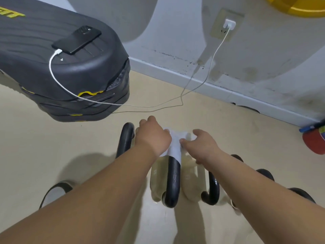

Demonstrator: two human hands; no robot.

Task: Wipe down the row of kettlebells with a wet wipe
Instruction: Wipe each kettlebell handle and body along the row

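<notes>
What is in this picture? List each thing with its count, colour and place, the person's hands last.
kettlebells: at least four, black handles on cream bodies, row on the floor
wet wipe: one, white, draped over a middle handle
step platform: one, black with yellow trim, upper left
phone: one, black, on the platform
cable: one, white, from phone to charger
charger: one, white, in the wall socket
disc: one, yellow, top right edge
red object: one, red with blue, right edge
sandal: one, grey, floor lower left
left hand: one, grips the wipe's left part
right hand: one, pinches the wipe's right part
</notes>
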